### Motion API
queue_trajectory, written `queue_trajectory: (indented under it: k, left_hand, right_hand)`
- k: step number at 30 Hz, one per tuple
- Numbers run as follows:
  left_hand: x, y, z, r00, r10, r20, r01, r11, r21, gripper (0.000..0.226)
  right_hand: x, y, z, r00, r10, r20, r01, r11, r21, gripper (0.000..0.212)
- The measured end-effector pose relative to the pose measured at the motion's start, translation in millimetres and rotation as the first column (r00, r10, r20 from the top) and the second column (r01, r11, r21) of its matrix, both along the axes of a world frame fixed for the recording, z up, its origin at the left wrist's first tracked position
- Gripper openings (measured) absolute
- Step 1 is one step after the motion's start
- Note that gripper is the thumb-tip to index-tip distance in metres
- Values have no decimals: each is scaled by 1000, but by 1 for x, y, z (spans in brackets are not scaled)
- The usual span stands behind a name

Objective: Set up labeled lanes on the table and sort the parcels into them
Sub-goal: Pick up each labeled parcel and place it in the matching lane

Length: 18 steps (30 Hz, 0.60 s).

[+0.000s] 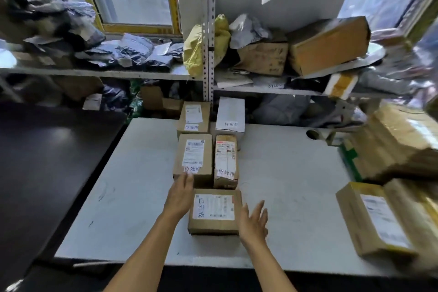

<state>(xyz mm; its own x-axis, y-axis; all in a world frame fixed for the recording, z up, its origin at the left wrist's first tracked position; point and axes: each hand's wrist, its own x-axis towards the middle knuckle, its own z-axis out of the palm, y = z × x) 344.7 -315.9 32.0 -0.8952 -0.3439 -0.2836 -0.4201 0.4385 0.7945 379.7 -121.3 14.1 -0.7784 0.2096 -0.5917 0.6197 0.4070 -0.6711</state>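
**Nearest box flanked, neither grip closed on it**

The left hand (180, 197) was seen flat and released, its fingertips resting on the near edge of the left brown box (193, 157) marked 待处理. Just right of that grip, the nearest box (214, 212), labelled 已完成, lay on the bench (284, 173); its long axis could not be judged with confidence, and its label text ran away from the person. Beyond it, the taped box (225, 161) lay lengthwise, pointing toward the shelves. The right hand (253, 220) was held open just beside the nearest box, apparently not touching. A one-sided push was judged likely to skew a box across into the neighbouring row, since the rows lay almost touching.
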Motion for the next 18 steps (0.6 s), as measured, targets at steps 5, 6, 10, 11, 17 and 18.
queue_trajectory:
  k: [5, 6, 10, 11, 17, 18]
  left_hand:
    - [-8, 2, -23, 976, 1, 217, -63, 958, 281, 48]
    - [-7, 4, -24, 974, -21, 227, -46, 957, 285, 44]
    - [1, 2, -26, 973, -87, 212, 83, 996, 27, 54]
    - [3, -1, -27, 970, -98, 223, 115, 991, -62, 59]
    - [22, -14, -30, 934, -110, 340, 155, 982, -108, 100]
    - [27, -12, -29, 917, -134, 375, 182, 979, -93, 102]
  right_hand:
    - [11, -21, 0, 882, -331, 335, 466, 720, -515, 84]
    - [11, -25, -3, 872, -345, 348, 487, 685, -542, 86]
    - [5, -32, -6, 833, -445, 329, 552, 632, -544, 90]
    - [2, -31, -6, 822, -476, 313, 566, 619, -544, 89]
    - [-6, -17, -12, 848, -493, 195, 514, 678, -525, 84]
    - [-7, -17, -16, 862, -473, 180, 494, 711, -501, 83]
